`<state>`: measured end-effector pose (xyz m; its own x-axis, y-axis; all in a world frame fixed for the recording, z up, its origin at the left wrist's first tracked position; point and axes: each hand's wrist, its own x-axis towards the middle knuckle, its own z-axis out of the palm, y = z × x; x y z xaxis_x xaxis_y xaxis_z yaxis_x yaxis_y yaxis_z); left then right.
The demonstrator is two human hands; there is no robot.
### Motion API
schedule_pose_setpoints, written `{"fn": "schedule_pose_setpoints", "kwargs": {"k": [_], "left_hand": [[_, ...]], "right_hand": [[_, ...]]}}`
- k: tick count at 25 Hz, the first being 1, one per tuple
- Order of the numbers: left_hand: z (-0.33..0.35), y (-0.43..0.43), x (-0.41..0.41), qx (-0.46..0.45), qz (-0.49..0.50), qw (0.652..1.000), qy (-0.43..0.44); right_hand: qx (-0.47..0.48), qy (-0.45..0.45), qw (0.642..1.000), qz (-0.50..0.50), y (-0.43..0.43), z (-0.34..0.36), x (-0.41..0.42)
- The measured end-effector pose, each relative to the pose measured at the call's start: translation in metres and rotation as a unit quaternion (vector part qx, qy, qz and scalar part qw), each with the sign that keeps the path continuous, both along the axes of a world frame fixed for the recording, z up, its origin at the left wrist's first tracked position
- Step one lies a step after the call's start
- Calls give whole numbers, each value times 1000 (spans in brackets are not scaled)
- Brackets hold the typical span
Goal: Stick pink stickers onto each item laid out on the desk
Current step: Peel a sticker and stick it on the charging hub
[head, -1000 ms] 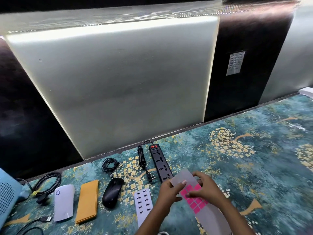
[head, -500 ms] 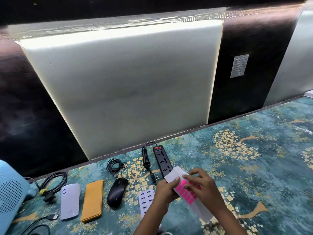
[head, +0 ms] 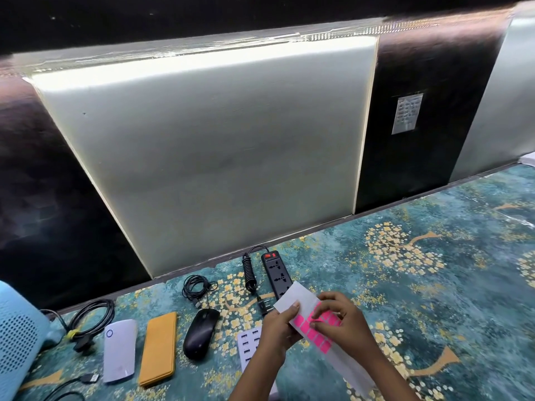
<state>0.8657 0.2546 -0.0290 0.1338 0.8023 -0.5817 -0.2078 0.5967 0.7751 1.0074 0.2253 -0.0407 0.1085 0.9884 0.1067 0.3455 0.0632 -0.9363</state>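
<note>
The left hand (head: 278,328) gripped a sticker sheet (head: 295,299) by its left edge while the right hand (head: 343,322) pinched a pink sticker (head: 307,328), near the power strip (head: 275,270) and mouse (head: 201,332). Bare desk (head: 434,314) lay to the right.

I see bright pink stickers (head: 307,331) in rows on a white sheet (head: 292,299). The cloth (head: 434,285) under everything is teal, patterned with yellow blossom trees on tan trunks. The power strip (head: 276,273) is black with a red switch (head: 269,255); the mouse (head: 199,332) is black too. The flat case (head: 158,351) is mustard yellow, the power bank (head: 120,350) white with a blue ring.
</note>
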Motion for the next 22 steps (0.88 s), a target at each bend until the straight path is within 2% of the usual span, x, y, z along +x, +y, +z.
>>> {"fn": "schedule_pose_setpoints", "kwargs": {"k": [4,7,10,12,14,15,16,18,22], "left_hand": [[-7,4,0,-5,-9,999,32],[-12,2,6,-3,-41,998,49],[-20,1,4,79,15,989,128],[-27,0,-7,144,55,954,257],[-34,-1,-22,174,24,874,453],[-38,-2,-29,162,-10,826,540],[-40,-2,-34,134,-45,791,595],[-44,-3,-42,71,-109,774,620],[-54,-8,-47,6,-153,794,589]], "right_hand": [[-61,121,991,6,2,2,8],[-115,117,986,-19,3,-10,11],[-154,102,975,-123,4,-31,17],[-174,99,963,-178,4,-43,25],[-183,74,958,-206,2,-53,31],[-188,57,958,-210,2,-56,31],[-193,40,957,-212,2,-59,30],[-192,-9,958,-215,5,-61,26],[-174,-159,951,-199,10,-64,18]]}}
